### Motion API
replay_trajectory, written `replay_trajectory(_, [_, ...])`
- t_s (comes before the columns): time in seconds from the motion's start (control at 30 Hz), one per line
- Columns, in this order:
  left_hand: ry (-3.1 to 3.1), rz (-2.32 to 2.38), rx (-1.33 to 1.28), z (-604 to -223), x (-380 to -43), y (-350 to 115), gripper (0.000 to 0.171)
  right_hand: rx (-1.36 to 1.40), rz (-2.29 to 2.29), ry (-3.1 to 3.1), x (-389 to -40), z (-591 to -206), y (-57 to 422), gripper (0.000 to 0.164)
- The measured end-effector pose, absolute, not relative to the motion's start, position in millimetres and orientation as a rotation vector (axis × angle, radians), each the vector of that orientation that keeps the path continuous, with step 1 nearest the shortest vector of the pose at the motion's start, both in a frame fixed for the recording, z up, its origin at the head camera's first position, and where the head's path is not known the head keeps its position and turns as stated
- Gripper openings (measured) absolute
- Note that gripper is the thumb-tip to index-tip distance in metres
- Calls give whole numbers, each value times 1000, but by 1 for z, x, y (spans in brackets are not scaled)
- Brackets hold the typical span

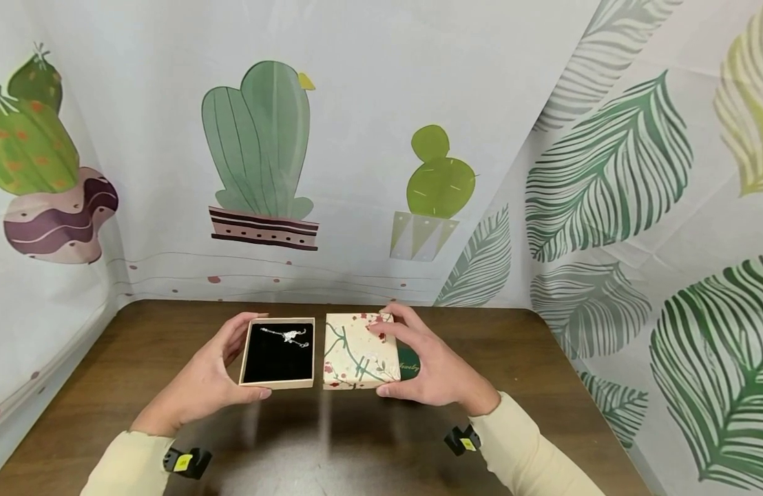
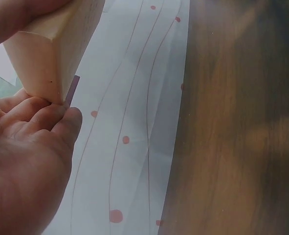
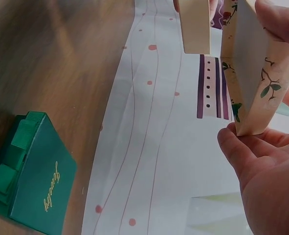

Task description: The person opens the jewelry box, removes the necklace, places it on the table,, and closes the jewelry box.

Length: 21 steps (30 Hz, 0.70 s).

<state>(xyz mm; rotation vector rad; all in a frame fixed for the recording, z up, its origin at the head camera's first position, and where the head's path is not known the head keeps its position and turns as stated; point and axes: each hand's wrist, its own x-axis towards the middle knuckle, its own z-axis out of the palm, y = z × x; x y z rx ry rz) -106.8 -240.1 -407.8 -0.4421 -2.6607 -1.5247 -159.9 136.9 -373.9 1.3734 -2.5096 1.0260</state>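
Observation:
My left hand [image 1: 202,375] grips the cream jewelry box base [image 1: 246,355] by its left side, thumb at the near edge and fingers at the far edge. Inside, a silver bracelet or chain [image 1: 290,336] lies on a black pad [image 1: 276,365]. My right hand [image 1: 434,362] holds the floral box lid [image 1: 357,351] by its near and far edges, a small gap away from the base. In the right wrist view the lid's hollow underside [image 3: 252,54] faces the base. Both pieces are held up above the table.
A green box [image 3: 46,176] with gold "Jewelry" lettering and a green ribbon lies on the brown wooden table [image 1: 319,461], partly hidden behind the right hand in the head view. A white curtain [image 1: 357,138] printed with cacti and leaves hangs behind the table.

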Motion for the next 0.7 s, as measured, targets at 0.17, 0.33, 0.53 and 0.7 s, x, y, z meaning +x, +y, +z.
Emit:
replay_trajectory(0.17, [-2646,-1526,-414,-409,-105,-242,111,1373,1038,-2509,-160,-376,139,79])
replay_trajectory(0.33, [-2619,-1531,-371,-411,-104,-245,115,1370,1040,-2515,-159,-375,140,79])
replay_trajectory(0.53, [-2650,-1575,-332,-413,-102,-248,125,1373,1057,-2521,-158,-375,143,77])
replay_trajectory(0.7, [-2637,-1609,-349,-415,-102,-250,121,1369,1057,-2521,-157,-376,144,77])
